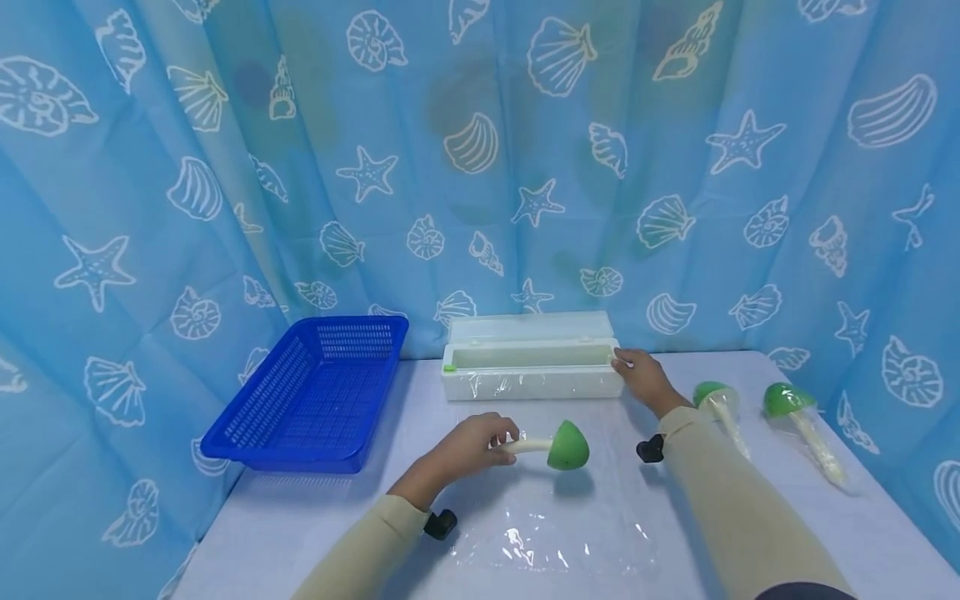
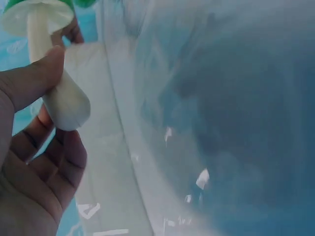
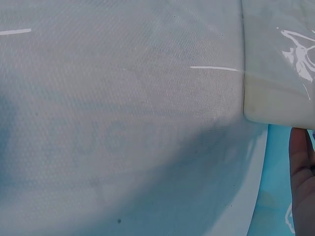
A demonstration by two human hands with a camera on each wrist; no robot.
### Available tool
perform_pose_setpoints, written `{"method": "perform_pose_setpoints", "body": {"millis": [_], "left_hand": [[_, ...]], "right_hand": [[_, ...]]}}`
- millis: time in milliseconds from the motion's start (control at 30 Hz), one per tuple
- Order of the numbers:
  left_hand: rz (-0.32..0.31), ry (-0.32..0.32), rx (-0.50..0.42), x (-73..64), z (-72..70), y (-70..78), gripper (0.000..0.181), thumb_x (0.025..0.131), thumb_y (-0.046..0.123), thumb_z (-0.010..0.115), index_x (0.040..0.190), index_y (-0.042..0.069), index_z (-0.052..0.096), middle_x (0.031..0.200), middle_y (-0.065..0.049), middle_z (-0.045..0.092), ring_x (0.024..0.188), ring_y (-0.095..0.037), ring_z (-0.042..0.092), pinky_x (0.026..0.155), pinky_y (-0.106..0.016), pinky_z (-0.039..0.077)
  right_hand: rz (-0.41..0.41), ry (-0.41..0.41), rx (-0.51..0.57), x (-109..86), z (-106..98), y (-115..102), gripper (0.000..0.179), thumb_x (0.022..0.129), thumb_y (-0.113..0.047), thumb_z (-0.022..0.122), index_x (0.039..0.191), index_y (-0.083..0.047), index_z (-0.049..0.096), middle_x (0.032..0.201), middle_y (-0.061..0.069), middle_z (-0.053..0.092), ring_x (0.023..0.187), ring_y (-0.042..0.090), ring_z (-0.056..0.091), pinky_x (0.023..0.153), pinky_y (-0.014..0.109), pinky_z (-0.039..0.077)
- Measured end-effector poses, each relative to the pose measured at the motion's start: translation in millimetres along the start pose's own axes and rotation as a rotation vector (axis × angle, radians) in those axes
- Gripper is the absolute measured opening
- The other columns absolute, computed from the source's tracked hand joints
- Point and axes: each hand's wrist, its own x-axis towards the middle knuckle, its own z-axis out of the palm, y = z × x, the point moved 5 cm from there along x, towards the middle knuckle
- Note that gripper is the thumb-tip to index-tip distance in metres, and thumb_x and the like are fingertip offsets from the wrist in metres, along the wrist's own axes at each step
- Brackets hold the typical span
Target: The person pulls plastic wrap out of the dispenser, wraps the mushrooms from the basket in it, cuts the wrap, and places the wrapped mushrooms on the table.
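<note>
My left hand pinches the white stem of a toy mushroom with a green domed cap. In the left wrist view, thumb and fingers hold the stem near its rounded foot. A long white film dispenser box stands at the back, its clear lid raised. Green bits show at the box's ends. Against its right end rest the fingers of my right hand; the right wrist view shows a fairly straight finger at the box's end. A clear plastic film lies on the table below the mushroom.
A blue plastic basket stands at the left. At the right lie two green-capped mushrooms in clear wrapping, one near my right forearm and another by the table edge. A blue shell-patterned curtain hangs behind the white-covered table.
</note>
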Motion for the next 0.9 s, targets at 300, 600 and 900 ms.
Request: {"method": "perform_pose_setpoints", "body": {"millis": [300, 600, 900], "left_hand": [[0.044, -0.027, 0.071, -8.2, 16.5, 12.2, 0.023, 0.081, 0.024, 0.080, 0.100, 0.023, 0.066, 0.081, 0.014, 0.054, 0.072, -0.005, 0.050, 0.066, -0.022, 0.042], [0.029, -0.023, 0.077, -10.4, 21.6, 10.7, 0.024, 0.079, 0.024, 0.082, 0.099, 0.024, 0.067, 0.082, 0.014, 0.056, 0.074, -0.005, 0.051, 0.066, -0.022, 0.043], [0.053, -0.043, 0.115, -12.1, 27.4, 8.3, 0.027, 0.076, 0.023, 0.083, 0.097, 0.023, 0.066, 0.083, 0.012, 0.056, 0.075, -0.005, 0.052, 0.069, -0.022, 0.043]], "right_hand": [[0.010, 0.003, 0.006, -1.5, -1, -1, 0.051, 0.105, -0.024, 0.044, 0.144, 0.008, 0.035, 0.146, 0.032, 0.033, 0.136, 0.048, 0.027, 0.108, 0.058, 0.024], [-0.012, 0.021, 0.010, -1.4, 1, -1, 0.050, 0.105, -0.021, 0.045, 0.143, 0.009, 0.035, 0.145, 0.032, 0.035, 0.135, 0.048, 0.029, 0.107, 0.058, 0.025], [0.032, 0.017, -0.001, -2.6, 1, 2, 0.052, 0.106, -0.025, 0.040, 0.147, 0.007, 0.031, 0.148, 0.031, 0.031, 0.137, 0.047, 0.025, 0.108, 0.058, 0.024]]}}
